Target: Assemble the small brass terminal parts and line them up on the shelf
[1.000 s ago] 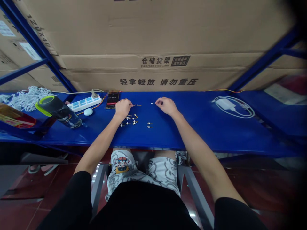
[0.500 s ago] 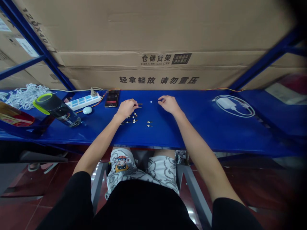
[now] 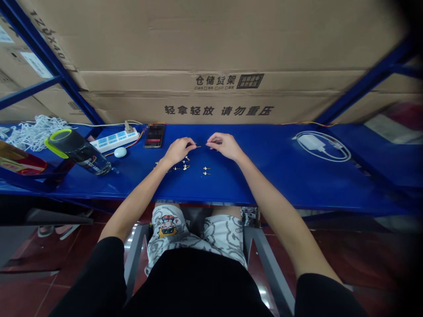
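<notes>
Blue metal shelf [image 3: 280, 180] under big cardboard cartons [image 3: 211, 48], seen from above. Left hand [image 3: 178, 150] near centre of frame, fingers [image 3: 189, 144] pinching one small metal pin [image 3: 197, 145], thin end pointing to right. Right hand [image 3: 224, 146] just beside, bent fingertips [image 3: 209, 143] close to end of that pin; whether pinching something, not possible to tell. Group of more small pins [image 3: 180, 167] just below left hand, and two pins [image 3: 206, 170] below the gap between both hands. Toward upper left of frame, phone with blurred screen [image 3: 154, 135], white power strip [image 3: 115, 141] and water bottle [image 3: 77, 152] lying on side. Far right, white charger with coiled cable [image 3: 317, 142].
</notes>
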A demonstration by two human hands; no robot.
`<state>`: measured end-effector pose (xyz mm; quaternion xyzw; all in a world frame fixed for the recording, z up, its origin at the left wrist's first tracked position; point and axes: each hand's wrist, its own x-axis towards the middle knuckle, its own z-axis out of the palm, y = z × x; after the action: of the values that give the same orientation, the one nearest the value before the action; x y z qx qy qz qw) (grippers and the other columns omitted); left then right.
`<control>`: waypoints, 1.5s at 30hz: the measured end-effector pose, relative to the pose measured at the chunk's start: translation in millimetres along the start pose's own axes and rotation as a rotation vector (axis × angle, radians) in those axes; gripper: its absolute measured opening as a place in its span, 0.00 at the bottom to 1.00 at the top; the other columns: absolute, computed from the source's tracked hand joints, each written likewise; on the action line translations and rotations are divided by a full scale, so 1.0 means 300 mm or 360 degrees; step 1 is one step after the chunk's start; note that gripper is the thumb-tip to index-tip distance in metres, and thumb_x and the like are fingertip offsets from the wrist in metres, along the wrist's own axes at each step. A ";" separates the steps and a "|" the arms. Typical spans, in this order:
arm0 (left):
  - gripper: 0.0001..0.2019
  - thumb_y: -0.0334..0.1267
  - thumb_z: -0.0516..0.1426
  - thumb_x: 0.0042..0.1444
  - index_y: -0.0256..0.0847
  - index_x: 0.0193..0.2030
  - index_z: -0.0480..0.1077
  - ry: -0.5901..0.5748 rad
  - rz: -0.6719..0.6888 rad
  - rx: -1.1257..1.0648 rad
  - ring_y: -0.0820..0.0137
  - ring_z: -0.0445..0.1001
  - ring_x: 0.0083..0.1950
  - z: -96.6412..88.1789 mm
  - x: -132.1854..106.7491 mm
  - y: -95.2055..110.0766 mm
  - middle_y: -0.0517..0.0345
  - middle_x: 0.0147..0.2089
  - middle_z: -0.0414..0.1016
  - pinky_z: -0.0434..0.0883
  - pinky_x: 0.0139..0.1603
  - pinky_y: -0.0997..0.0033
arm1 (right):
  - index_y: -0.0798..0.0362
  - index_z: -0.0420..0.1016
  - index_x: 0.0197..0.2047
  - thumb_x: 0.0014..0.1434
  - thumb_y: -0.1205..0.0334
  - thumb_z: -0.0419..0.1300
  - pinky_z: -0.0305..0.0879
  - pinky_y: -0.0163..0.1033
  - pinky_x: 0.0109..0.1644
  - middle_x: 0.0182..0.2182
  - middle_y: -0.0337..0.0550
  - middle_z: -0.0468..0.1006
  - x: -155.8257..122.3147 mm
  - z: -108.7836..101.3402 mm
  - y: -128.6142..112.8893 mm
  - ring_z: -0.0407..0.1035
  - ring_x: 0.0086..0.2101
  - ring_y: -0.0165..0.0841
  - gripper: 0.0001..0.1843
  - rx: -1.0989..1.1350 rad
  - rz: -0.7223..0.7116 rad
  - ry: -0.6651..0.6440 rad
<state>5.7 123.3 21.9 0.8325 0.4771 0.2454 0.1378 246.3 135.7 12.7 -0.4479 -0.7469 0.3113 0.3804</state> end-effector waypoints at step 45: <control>0.05 0.39 0.59 0.66 0.43 0.39 0.74 0.0453 0.0246 -0.0300 0.65 0.76 0.48 0.017 0.011 0.013 0.57 0.43 0.79 0.71 0.55 0.62 | 0.52 0.86 0.35 0.43 0.51 0.76 0.73 0.43 0.36 0.28 0.43 0.83 -0.005 0.050 -0.032 0.71 0.25 0.31 0.18 0.0545 0.0199 0.0100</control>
<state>12.7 124.2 20.2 0.8069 0.4014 0.4142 0.1271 229.9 128.5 12.1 -0.4316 -0.6413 0.4428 0.4542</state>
